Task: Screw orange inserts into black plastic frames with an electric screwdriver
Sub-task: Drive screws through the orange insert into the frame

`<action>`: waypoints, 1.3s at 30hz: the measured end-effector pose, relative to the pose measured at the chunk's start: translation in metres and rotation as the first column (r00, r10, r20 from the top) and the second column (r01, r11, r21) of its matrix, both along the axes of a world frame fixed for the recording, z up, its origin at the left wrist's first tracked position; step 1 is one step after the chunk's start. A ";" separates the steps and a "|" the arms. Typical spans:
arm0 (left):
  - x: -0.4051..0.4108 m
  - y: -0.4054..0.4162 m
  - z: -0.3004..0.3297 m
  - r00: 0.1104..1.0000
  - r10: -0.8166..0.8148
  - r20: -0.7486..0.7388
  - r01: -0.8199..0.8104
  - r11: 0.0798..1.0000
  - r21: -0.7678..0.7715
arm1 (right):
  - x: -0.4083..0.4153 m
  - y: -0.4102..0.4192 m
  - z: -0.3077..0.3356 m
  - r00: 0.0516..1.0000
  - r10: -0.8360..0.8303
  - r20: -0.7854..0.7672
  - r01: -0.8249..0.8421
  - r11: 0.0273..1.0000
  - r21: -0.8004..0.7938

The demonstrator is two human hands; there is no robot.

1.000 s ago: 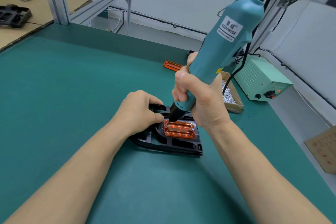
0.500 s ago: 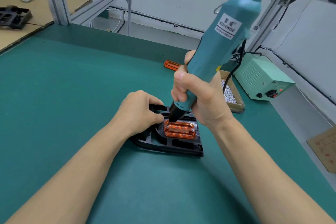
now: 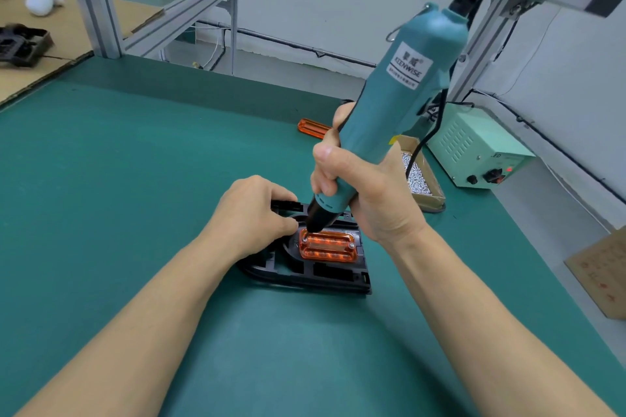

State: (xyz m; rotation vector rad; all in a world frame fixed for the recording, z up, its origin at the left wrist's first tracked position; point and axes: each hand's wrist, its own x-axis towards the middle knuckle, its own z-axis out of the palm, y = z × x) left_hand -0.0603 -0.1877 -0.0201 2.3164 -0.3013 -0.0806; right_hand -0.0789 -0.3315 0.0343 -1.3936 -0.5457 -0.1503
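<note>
A black plastic frame (image 3: 315,272) lies flat on the green mat, with an orange insert (image 3: 328,246) seated in its middle. My left hand (image 3: 252,213) grips the frame's far left edge, fingers curled on it. My right hand (image 3: 366,186) grips a teal electric screwdriver (image 3: 396,105), tilted to the right. Its black tip sits at the insert's top left corner, where a screw head shows. A second screw head shows at the insert's right side.
A spare orange insert (image 3: 311,128) lies beyond the hands. An open box of screws (image 3: 420,176) stands right of them, with a pale green power unit (image 3: 481,149) behind it. Another black frame (image 3: 22,44) rests on cardboard far left. A cardboard piece (image 3: 603,274) lies at the right edge.
The screwdriver has lifted slightly off the top left screw and stands a little more upright. My left hand and the frame have stayed put.
</note>
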 end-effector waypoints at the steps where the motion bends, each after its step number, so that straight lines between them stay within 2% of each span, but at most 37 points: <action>1: 0.000 0.000 0.000 1.000 0.002 -0.001 -0.002 1.000 0.003 | -0.001 0.000 0.000 1.000 -0.004 0.009 0.004 1.000 0.007; 4: -0.001 -0.001 0.001 1.000 0.010 0.005 -0.010 1.000 0.012 | -0.007 -0.005 0.003 0.997 -0.067 0.029 0.065 0.996 0.063; 10: -0.002 0.000 0.003 1.000 0.025 -0.010 -0.025 1.000 0.006 | -0.018 -0.028 0.016 0.943 -0.332 0.011 0.324 0.927 0.190; 16: -0.002 0.000 0.003 0.999 0.034 -0.017 -0.033 0.999 0.017 | -0.039 -0.069 0.034 0.808 -0.572 0.141 0.553 0.819 0.154; 19: -0.001 0.000 0.003 0.999 0.036 -0.017 -0.035 0.999 0.032 | -0.053 -0.095 0.037 0.760 -0.640 0.109 0.617 0.765 0.185; 22: -0.001 0.001 0.002 0.999 0.040 -0.003 -0.040 0.998 0.041 | -0.066 -0.129 0.030 0.662 -0.749 0.030 0.733 0.655 0.183; 26: -0.001 0.001 0.002 0.999 0.046 0.024 -0.048 0.997 0.066 | -0.084 -0.172 0.019 0.533 -0.842 -0.081 0.846 0.529 0.059; 30: 0.000 0.000 0.001 0.999 0.048 0.021 -0.049 0.996 0.074 | -0.098 -0.195 0.012 0.498 -0.844 -0.200 0.839 0.527 -0.135; 35: -0.001 0.000 0.002 0.998 0.052 0.017 -0.053 0.996 0.068 | -0.107 -0.207 0.000 0.415 -0.832 -0.368 0.701 0.550 -0.454; 39: -0.001 -0.001 0.003 0.999 0.047 0.026 -0.049 0.996 0.070 | -0.109 -0.209 -0.014 0.358 -0.846 -0.395 0.572 0.533 -0.623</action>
